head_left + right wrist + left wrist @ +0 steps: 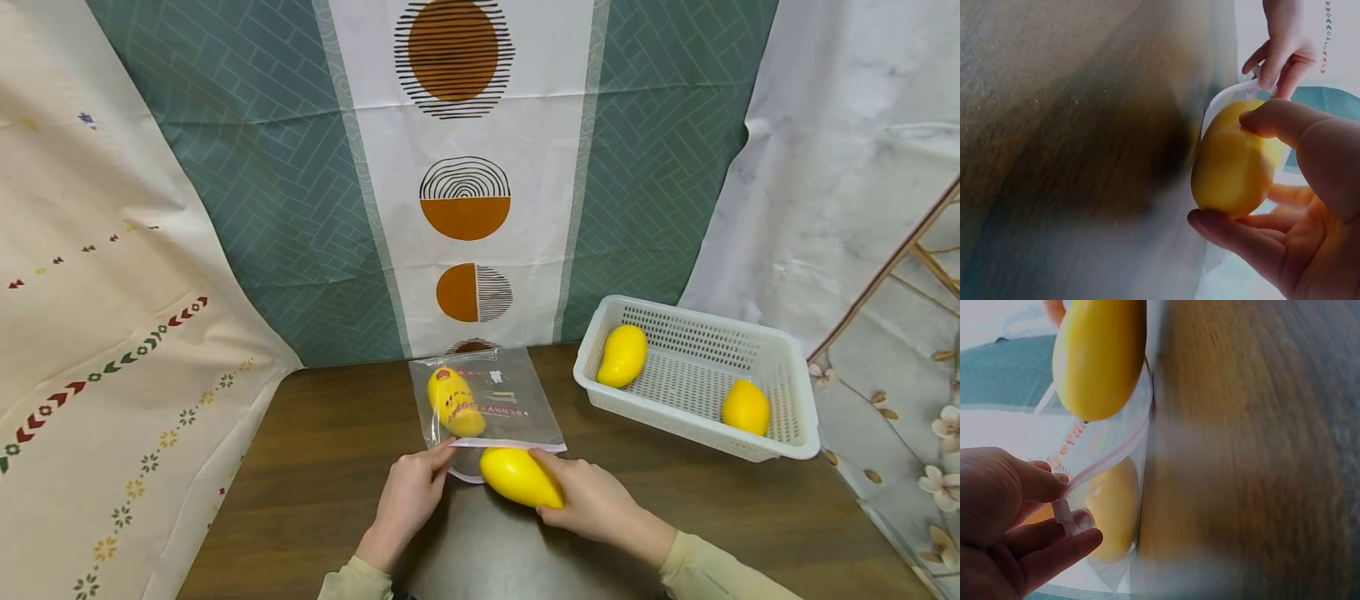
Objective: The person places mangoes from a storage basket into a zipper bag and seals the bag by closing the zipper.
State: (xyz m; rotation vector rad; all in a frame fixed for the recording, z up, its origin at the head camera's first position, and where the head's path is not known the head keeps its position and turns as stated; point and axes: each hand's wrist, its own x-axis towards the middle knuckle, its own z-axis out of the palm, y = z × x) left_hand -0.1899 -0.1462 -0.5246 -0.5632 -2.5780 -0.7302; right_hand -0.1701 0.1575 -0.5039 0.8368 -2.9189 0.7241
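A clear zip bag (517, 379) with printed lettering lies on the table, its mouth facing me and held apart. One yellow mango (456, 403) is inside it, toward the left side. My left hand (411, 490) pinches the left end of the bag's mouth; the left wrist view shows thumb and fingers on the zip slider (1064, 515). With my right hand (592, 500) I grip a second mango (519, 477), thumb on one side and fingers on the other. Its far end sits right at the bag's opening, between the two pinkish-white zip edges.
To the right stands a white perforated plastic basket (697, 429) holding a mango (622, 356) at its left end and another mango (746, 407) toward its right. Patterned cloths hang behind the dark wooden table (300, 467) and along both sides.
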